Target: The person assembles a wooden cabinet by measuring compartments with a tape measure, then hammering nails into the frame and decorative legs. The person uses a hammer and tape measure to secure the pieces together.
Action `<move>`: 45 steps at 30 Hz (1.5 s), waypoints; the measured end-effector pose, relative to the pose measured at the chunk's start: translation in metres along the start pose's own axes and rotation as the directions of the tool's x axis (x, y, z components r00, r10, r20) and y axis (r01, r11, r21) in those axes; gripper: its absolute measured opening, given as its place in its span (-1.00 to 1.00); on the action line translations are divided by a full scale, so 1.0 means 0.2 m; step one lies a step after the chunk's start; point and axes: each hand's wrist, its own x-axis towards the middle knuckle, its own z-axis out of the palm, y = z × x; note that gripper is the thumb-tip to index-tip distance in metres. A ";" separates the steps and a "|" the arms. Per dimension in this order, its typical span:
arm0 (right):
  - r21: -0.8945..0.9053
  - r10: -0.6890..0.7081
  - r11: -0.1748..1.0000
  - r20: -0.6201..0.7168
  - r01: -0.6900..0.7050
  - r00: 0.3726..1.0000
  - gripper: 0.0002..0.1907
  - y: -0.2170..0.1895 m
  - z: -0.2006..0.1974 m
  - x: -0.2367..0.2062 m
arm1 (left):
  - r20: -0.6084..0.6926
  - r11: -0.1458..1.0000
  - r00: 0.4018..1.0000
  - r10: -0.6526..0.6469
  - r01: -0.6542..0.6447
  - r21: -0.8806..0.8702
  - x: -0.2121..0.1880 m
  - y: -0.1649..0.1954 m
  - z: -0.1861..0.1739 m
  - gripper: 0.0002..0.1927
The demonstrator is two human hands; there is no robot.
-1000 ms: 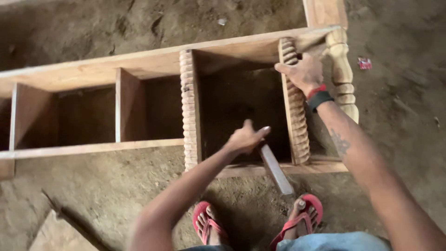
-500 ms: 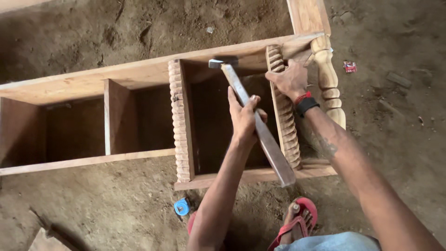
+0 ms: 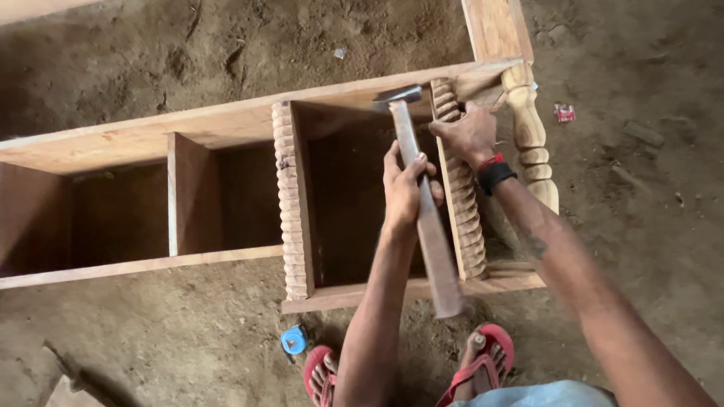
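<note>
Seen from above, looking down past the wearer's own body. Nearest the bottom edge: two feet in red flip-flops (image 3: 483, 362) planted on a bare dirt floor (image 3: 151, 339), with a small blue tape measure (image 3: 293, 340) lying just beside the left foot.

Just beyond the feet: a long, unfinished wooden cabinet frame (image 3: 188, 124) lying flat on the dirt, open compartments facing up, probably laid down so the joints can be struck from above. Two rope-carved wooden posts framing the nearest compartment: the left carved post (image 3: 290, 203) untouched, the right carved post (image 3: 460, 196) being worked on. A lathe-turned leg (image 3: 532, 139) just beside the right carved post, at the frame's end.

Left hand (image 3: 407, 192) closed tight around the wooden handle of a hammer (image 3: 422, 211), gripping about midway along it, thumb over the top. Handle end blurred near the frame's front rail; steel head hanging over the far upper part of the open compartment, close to the top of the right carved post, not clearly touching anything.

Right hand (image 3: 467, 134), with a red band and dark watch at the wrist, curled and clamped on the upper end of the right carved post, apparently steadying it in place. Hands apart, near each other.

Farther off: a plank (image 3: 494, 30) running away from the frame's corner, and a small red scrap (image 3: 564, 113) on the dirt to the right.
</note>
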 end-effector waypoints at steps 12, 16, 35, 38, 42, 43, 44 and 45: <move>-0.037 -0.052 0.998 -0.044 0.051 0.998 -0.31 0.06 0.05 0.02 | -0.025 0.995 0.999 0.037 -0.035 0.094 0.01 -0.04 -0.06 -0.31; 0.050 -0.089 0.994 -0.060 0.092 0.994 -0.34 0.07 0.05 0.00 | 0.090 0.983 0.995 -0.045 0.028 0.182 0.06 0.05 -0.10 -0.28; -0.092 -0.471 0.882 -0.162 0.462 0.867 -0.53 -0.18 0.16 -0.18 | -0.167 0.062 0.903 0.395 0.155 0.986 -1.06 1.19 -1.49 -0.69; 0.069 -0.393 0.919 0.121 0.387 0.912 -0.48 -0.54 0.35 -0.26 | -0.266 0.137 0.863 0.430 0.228 0.964 -1.08 1.16 -1.78 -0.70; 0.098 -0.102 0.992 0.237 0.081 0.966 -0.44 -1.04 0.75 -0.26 | -0.293 0.305 0.852 0.435 0.167 0.938 -1.01 1.11 -1.95 -0.71; 0.080 -0.029 0.997 0.251 0.009 0.968 -0.45 -1.12 0.83 -0.27 | -0.332 0.311 0.852 0.405 0.213 0.926 -1.00 1.12 -1.97 -0.71; 0.053 0.023 0.998 0.275 -0.039 0.961 -0.43 -1.18 0.90 -0.29 | -0.357 0.305 0.857 0.372 0.251 0.919 -0.99 1.13 -1.99 -0.70; 0.023 0.070 0.997 0.295 -0.080 0.953 -0.40 -1.23 0.94 -0.30 | -0.381 0.304 0.860 0.340 0.283 0.910 -0.99 1.15 -2.00 -0.70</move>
